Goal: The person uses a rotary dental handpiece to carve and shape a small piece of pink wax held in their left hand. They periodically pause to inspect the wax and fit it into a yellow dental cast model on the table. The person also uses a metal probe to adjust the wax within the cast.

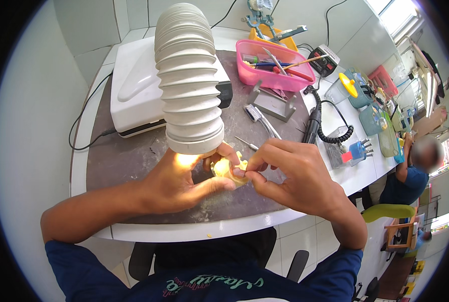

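Observation:
A pale yellow dental cast (223,168) sits in the fingers of my left hand (176,183), held just above the grey mat under bright light. My left thumb lies along its near side and the fingers curl round the far side. From the right, my right hand (302,173) is closed in a pinch, its fingertips against the cast's right side. Whatever lies between those fingertips is too small to make out. The mouth of the white ribbed suction hose (192,85) hangs right over my left hand. Behind the hands lies a thin metal-tipped tool (247,143).
A brush (254,115) and a grey metal stand (275,103) lie beyond the hands. A pink basket (277,75) holds tools. The rotary handpiece (313,123) has a coiled cord. At left stands a white machine (139,85). Another person (408,173) sits far right.

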The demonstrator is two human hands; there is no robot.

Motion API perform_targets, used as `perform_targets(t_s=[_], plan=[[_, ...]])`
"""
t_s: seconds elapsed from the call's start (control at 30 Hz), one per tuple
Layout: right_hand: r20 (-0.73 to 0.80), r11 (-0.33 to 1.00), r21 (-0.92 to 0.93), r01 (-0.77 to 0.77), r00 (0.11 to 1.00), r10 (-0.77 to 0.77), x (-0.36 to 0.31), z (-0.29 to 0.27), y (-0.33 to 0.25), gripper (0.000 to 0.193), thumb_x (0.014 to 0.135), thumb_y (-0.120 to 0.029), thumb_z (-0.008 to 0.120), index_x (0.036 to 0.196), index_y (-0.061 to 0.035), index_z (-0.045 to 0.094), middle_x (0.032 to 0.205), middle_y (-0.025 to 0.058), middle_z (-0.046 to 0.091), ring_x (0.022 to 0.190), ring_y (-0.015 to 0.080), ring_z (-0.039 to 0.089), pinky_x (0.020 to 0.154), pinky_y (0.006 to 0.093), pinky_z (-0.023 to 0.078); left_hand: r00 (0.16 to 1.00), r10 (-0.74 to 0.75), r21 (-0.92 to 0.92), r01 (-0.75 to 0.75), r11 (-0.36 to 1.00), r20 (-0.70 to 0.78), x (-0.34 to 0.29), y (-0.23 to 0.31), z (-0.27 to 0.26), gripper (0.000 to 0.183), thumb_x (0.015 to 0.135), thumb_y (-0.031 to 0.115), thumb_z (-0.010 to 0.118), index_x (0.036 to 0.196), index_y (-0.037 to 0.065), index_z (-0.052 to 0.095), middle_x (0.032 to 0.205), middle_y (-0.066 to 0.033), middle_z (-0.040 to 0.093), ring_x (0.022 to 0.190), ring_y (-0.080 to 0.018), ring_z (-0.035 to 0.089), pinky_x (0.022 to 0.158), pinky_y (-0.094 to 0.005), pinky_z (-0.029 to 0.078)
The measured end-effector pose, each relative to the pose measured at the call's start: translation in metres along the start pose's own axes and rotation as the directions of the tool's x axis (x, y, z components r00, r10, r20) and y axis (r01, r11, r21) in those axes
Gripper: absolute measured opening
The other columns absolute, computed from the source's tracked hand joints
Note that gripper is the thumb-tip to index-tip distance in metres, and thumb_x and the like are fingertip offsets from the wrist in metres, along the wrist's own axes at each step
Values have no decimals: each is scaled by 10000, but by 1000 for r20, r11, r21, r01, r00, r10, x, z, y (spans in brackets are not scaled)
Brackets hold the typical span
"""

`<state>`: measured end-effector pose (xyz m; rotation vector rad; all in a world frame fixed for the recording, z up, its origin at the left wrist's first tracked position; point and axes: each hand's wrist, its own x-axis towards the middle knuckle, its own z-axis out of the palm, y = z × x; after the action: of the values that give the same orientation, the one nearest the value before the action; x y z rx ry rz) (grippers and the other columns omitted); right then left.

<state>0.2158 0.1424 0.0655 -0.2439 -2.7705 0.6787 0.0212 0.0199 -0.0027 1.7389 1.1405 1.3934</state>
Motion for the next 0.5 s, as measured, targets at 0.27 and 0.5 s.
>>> perform_targets(t_s=[0.27, 0.5], plan=[[92, 782, 528, -333, 937, 336, -6, 8, 9, 328, 848, -133, 759, 1101, 24, 621, 901, 84, 698, 853, 126, 670, 765, 261, 523, 808, -587, -296, 550, 781, -49, 2, 31, 5, 291, 978, 268, 616, 1151, 39, 573, 1000, -35, 621, 870, -86, 588, 706, -251, 482], [106, 713, 591, -378, 912, 396, 1, 34, 19, 390, 847, -196, 764, 1117, 45, 619, 948, 130, 706, 751, 110, 661, 671, 256, 536, 782, -618, -441, 526, 727, -85, 9, 3, -1, 267, 975, 301, 622, 1094, 67, 576, 911, -18, 622, 733, -85, 584, 575, -222, 467]])
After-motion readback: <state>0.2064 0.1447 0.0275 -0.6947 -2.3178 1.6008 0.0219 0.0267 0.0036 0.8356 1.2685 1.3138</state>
